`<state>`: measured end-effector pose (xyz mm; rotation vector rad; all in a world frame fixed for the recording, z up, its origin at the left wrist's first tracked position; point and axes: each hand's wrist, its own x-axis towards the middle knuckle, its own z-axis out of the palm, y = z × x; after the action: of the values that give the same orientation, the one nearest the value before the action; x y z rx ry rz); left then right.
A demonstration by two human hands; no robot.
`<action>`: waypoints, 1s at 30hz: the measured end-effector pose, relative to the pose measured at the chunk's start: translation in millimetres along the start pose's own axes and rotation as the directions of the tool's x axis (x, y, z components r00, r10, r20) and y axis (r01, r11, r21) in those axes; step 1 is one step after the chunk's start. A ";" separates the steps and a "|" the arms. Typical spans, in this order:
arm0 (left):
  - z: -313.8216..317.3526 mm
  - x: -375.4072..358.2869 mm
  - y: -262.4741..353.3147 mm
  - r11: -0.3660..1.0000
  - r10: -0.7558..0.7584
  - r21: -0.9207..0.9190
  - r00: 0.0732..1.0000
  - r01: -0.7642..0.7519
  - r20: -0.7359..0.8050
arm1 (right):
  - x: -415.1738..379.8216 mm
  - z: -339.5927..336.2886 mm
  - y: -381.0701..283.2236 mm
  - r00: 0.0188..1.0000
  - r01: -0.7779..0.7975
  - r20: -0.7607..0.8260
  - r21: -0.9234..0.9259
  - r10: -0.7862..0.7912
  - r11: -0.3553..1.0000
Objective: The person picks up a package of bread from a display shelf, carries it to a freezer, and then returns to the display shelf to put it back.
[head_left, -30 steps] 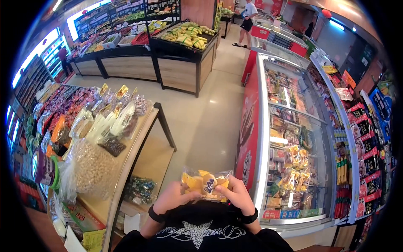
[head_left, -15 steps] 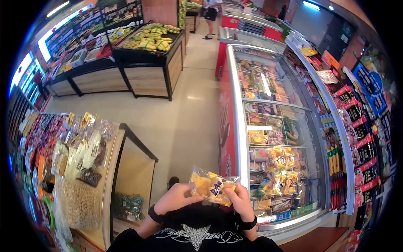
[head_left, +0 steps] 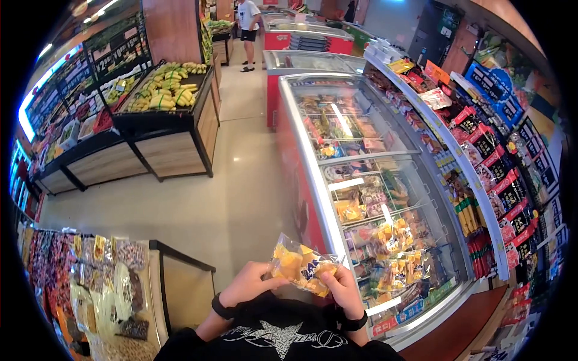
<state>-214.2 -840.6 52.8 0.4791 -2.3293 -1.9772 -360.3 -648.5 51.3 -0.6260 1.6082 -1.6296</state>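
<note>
Between my two hands is a clear and yellow food packet with dark blue print and yellowish pieces inside. My left hand grips its left end, thumb across the front. At the right end, my right hand pinches it with the thumb over the front. The packet is held in front of my chest, close to the edge of a glass-topped chest freezer. On the freezer's glass lie similar yellow packets, to the right of my right hand.
A display of bagged dry goods stands at the lower left. Bananas lie on a wooden produce stand. A shelf of packaged goods runs along the right. Far down the aisle stands a person.
The view has turned, so the freezer and produce stand appear further left and lower. Both hands keep hold of the packet, which has tilted slightly.
</note>
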 end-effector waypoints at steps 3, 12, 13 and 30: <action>-24.4 14.7 1.6 0.993 0.074 -0.092 0.995 -0.080 -0.063 | 23.1 9.9 -11.1 0.999 0.040 0.035 -0.085 -0.037 0.996; -84.8 40.0 -3.6 0.998 -0.016 -0.060 0.999 0.019 0.049 | 65.0 47.8 -4.5 0.999 -0.036 -0.024 -0.130 0.033 0.991; -86.2 43.0 -6.4 0.997 0.009 -0.082 0.998 -0.004 0.065 | 65.6 48.6 -6.3 0.998 -0.050 -0.041 -0.126 0.045 0.991; -29.3 172.0 7.8 0.981 0.188 0.005 0.954 -0.194 0.236 | 61.7 -26.2 -14.8 0.930 -0.106 -0.359 -0.047 0.082 0.993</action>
<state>-372.5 -913.0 37.9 0.0167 -2.4296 -2.0074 -420.4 -681.7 53.7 -0.2874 1.9266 -1.6935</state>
